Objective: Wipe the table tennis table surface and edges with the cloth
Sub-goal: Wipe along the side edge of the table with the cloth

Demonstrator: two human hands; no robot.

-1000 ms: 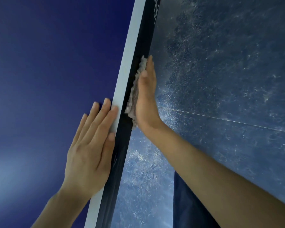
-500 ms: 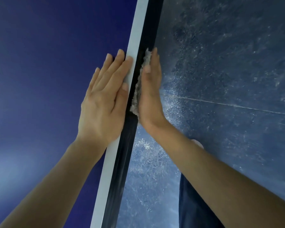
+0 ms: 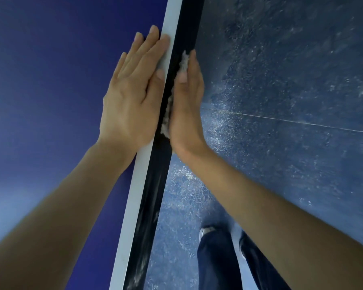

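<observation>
Counted: two hands, one cloth, one blue surface (image 3: 50,84) with one white border line (image 3: 137,185) and one black side edge (image 3: 153,197); two dark trouser legs (image 3: 218,266) and one shoe (image 3: 205,230) at lower centre.

The left hand (image 3: 132,101) is laid palm-down on the surface at centre frame. Its fingers (image 3: 151,45) are held straight and close together, and the tips overlap the white line. Nothing is held by it.

The right hand (image 3: 187,105) is set flat against the side edge just right of centre, fingers straight and together, thumb laid along the top. The grey cloth (image 3: 166,124) is pressed between this palm and the black edge. Cloth fringe is seen above the fingertips and below the heel of the hand. The two hands are separated only by the white line and the edge.

The edge runs from bottom centre to top centre. Bare stretches are noted above and below the hands, with pale smears (image 3: 142,260) on the lower stretch. Speckled blue floor (image 3: 291,80) fills the right of the frame.
</observation>
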